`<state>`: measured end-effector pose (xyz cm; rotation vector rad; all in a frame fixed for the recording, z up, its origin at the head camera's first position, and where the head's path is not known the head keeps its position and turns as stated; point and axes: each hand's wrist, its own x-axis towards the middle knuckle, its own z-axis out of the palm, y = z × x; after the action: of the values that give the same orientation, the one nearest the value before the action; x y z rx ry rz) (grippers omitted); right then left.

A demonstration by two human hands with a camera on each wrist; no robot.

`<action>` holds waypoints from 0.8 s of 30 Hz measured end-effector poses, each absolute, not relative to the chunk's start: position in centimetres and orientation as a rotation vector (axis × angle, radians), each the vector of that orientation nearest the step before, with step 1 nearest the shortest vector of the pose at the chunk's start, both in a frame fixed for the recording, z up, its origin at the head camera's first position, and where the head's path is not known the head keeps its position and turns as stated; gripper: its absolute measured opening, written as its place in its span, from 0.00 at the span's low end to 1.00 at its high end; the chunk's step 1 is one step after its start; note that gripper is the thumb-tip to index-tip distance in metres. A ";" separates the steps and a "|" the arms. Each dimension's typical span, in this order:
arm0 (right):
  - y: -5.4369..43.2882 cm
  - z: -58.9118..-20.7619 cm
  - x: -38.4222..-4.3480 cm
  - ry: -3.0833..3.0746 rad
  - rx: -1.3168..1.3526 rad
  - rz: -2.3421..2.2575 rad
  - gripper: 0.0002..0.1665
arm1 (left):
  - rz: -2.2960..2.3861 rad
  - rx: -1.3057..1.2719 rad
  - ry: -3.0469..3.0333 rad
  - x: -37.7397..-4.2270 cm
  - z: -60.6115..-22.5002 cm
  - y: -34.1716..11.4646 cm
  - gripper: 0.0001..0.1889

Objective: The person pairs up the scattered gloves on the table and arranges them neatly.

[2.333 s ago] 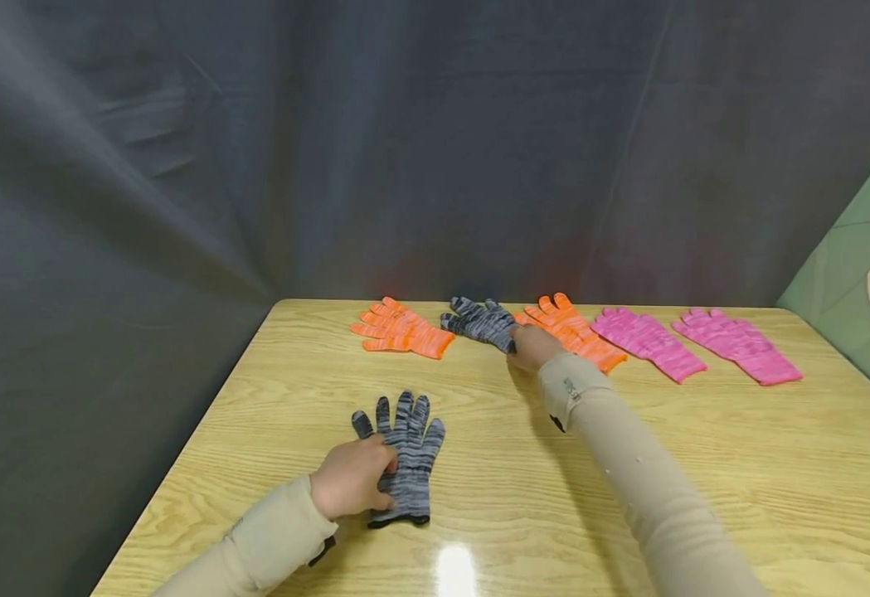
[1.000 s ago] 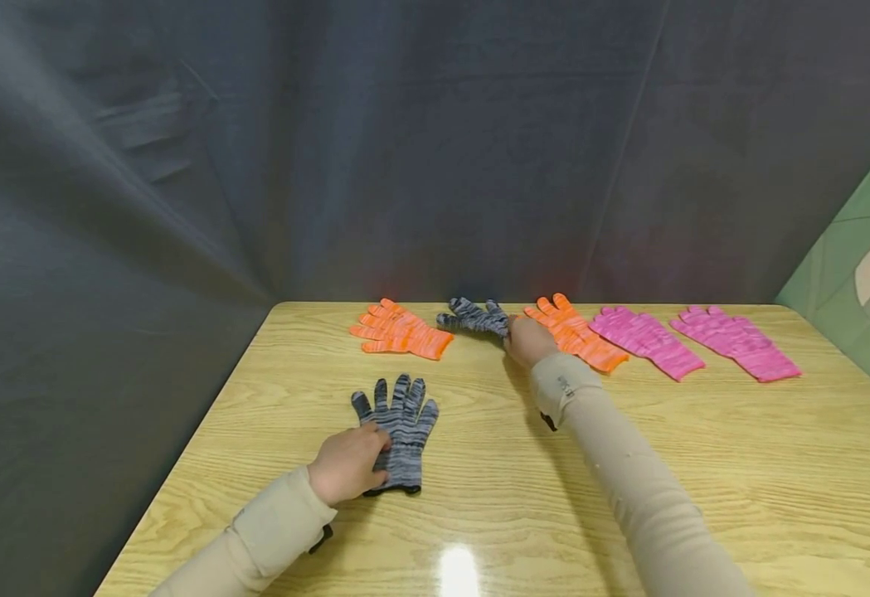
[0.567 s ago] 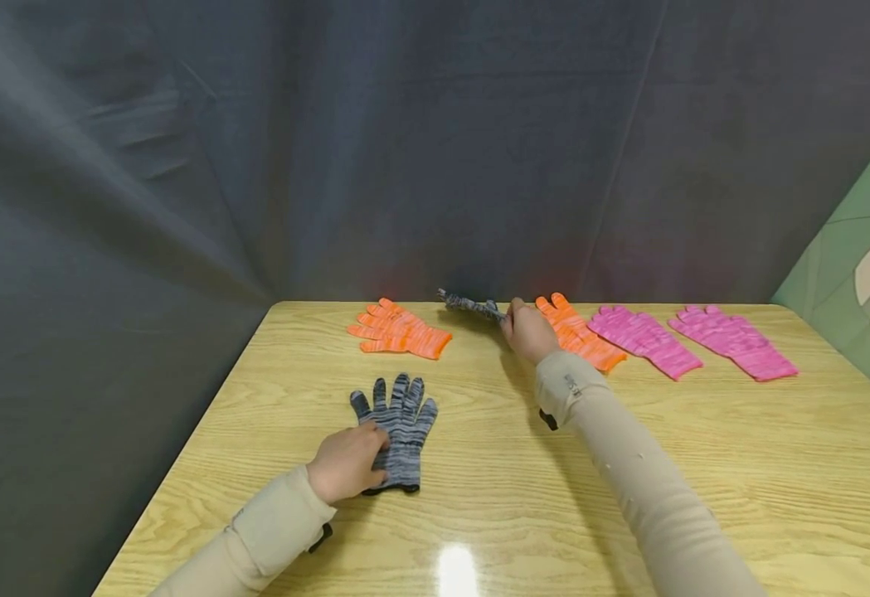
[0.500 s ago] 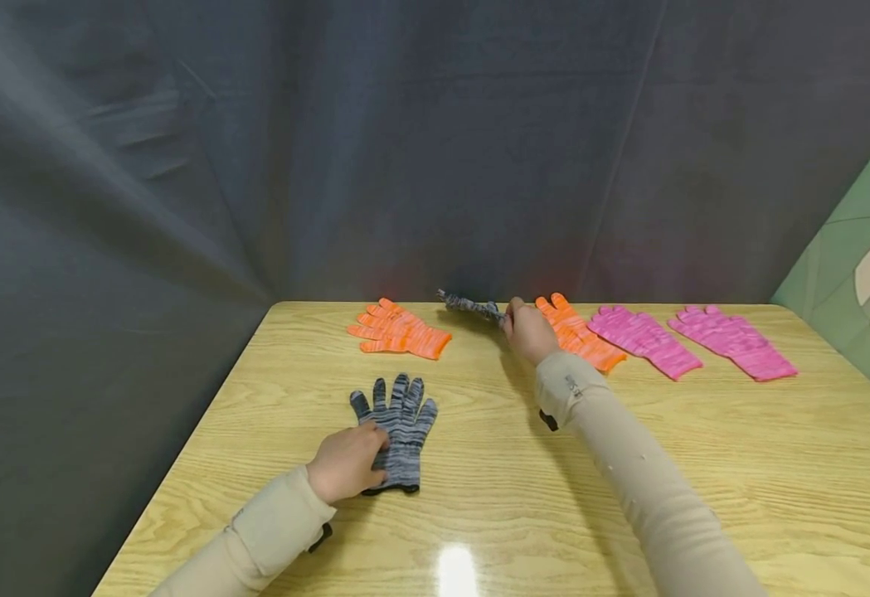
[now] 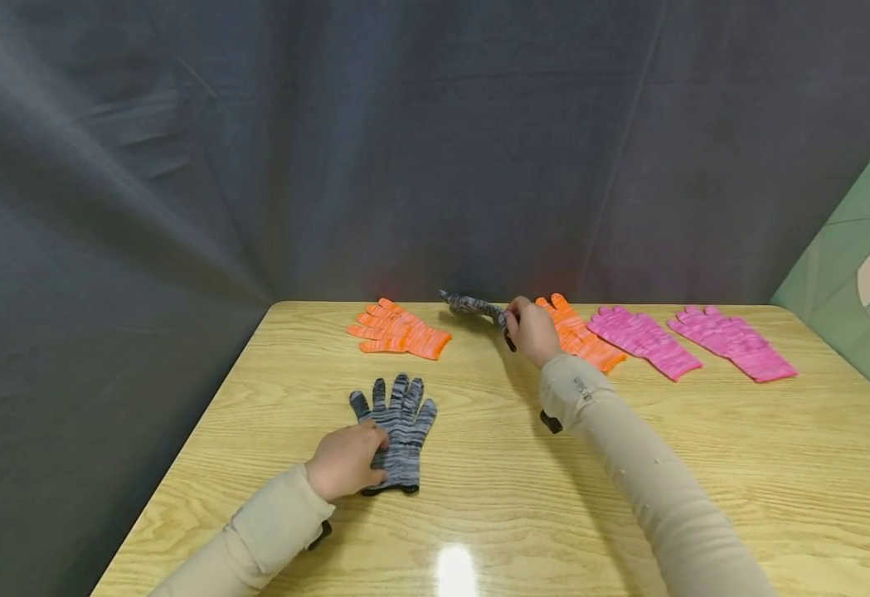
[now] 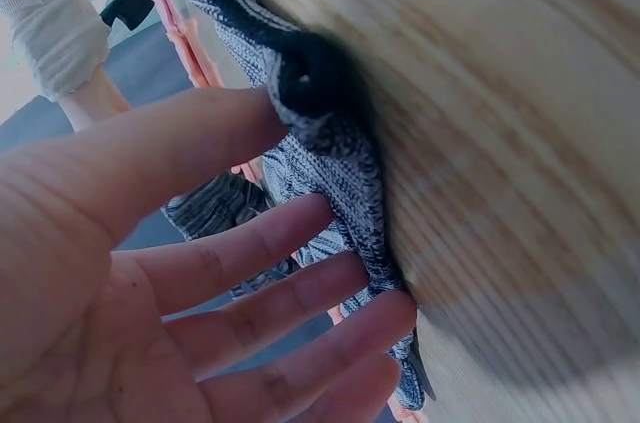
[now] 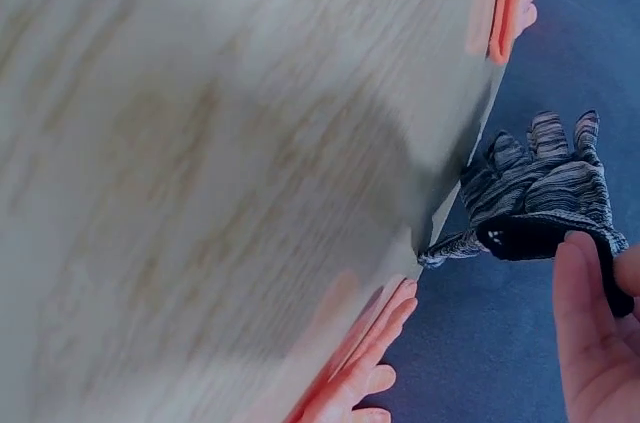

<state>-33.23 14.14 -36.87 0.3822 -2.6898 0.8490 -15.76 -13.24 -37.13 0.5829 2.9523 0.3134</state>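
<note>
On the wooden table [image 5: 494,464], a grey-and-black knitted glove [image 5: 406,431] lies flat with its fingers pointing away. My left hand [image 5: 347,460] rests on its left side. In the left wrist view, the thumb and fairly straight fingertips touch this glove without curling round it. Farther back, my right hand [image 5: 533,330] pinches a second grey-and-black glove [image 5: 475,307] by its black-edged cuff. That glove is raised at the cuff and seen nearly edge-on from the head. In the right wrist view, thumb and fingertip hold the cuff, whose opening [image 7: 525,236] shows.
Orange gloves lie either side of the raised glove, one at left [image 5: 400,330] and one at right [image 5: 580,336], partly behind my right hand. Two pink gloves [image 5: 647,342] lie farther right. A dark curtain [image 5: 449,149] stands along the table's back edge.
My right hand has lifted the far grey glove's cuff, turning it from flat to nearly edge-on. Earlier, the near grey glove shifted slightly away with my left hand; lately it stays still.
</note>
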 end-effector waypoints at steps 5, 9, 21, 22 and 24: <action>14.1 -36.7 -33.2 -2.619 0.405 0.840 0.10 | 0.325 0.588 2.954 -15.8 -37.2 -13.3 0.16; 14.1 -36.5 -33.0 -2.604 0.406 0.872 0.10 | 0.328 0.585 2.955 -15.9 -37.3 -13.4 0.16; 14.1 -35.5 -32.4 -2.540 0.381 0.970 0.10 | 0.338 0.565 2.950 -15.9 -36.8 -13.2 0.17; 14.1 -35.4 -32.3 -2.544 0.379 0.988 0.10 | 0.338 0.566 2.951 -15.9 -36.8 -13.2 0.17; 14.1 -35.3 -32.2 -2.551 0.375 1.022 0.10 | 0.340 0.569 2.952 -15.9 -36.8 -13.2 0.17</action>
<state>-32.19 14.12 -35.29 0.3750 -2.5514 1.0217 -15.87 -13.21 -36.81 0.5694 2.9521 0.3398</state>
